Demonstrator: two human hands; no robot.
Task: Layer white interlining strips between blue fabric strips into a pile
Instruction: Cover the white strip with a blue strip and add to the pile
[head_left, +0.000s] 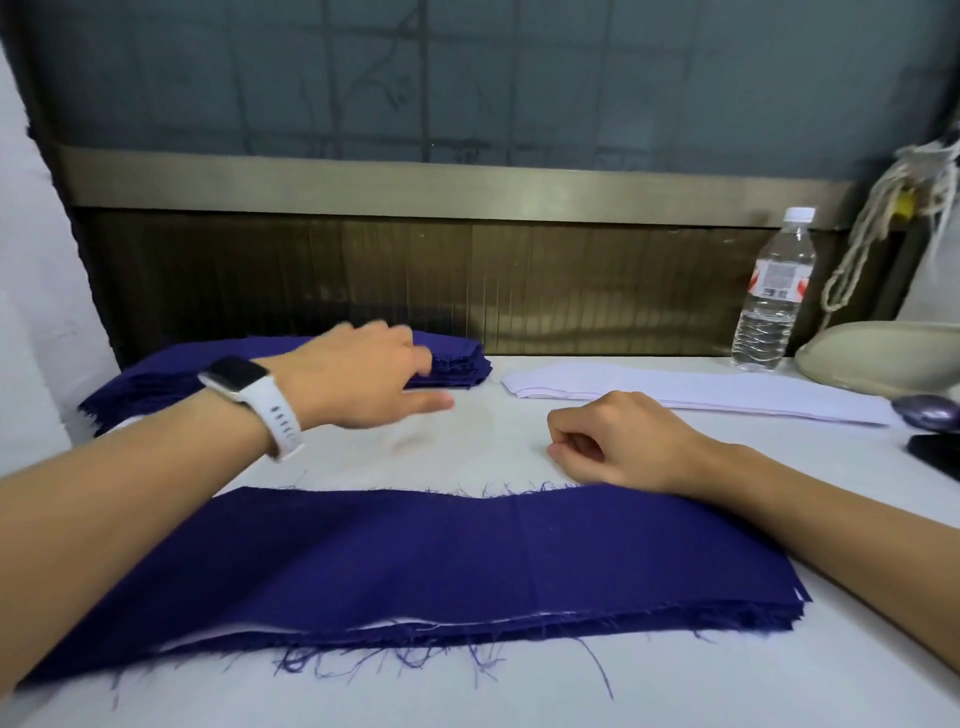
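Note:
A layered pile (415, 566) lies near the table's front edge, topped by a blue fabric strip with frayed edges; a white interlining edge shows along its near side. At the back left sits a stack of blue strips (457, 361). My left hand (363, 379), with a white watch on the wrist, reaches over that stack with fingers extended and blurred, holding nothing that I can see. At the back right lies a stack of white interlining strips (701, 392). My right hand (618, 441) rests on the table just beyond the pile, fingers loosely curled and holding nothing.
A clear water bottle (769, 296) stands at the back right next to a pale bowl-shaped object (883, 358). A purple rounded object (927, 410) and a black item (935, 452) lie at the right edge. A dark panel wall runs behind the table.

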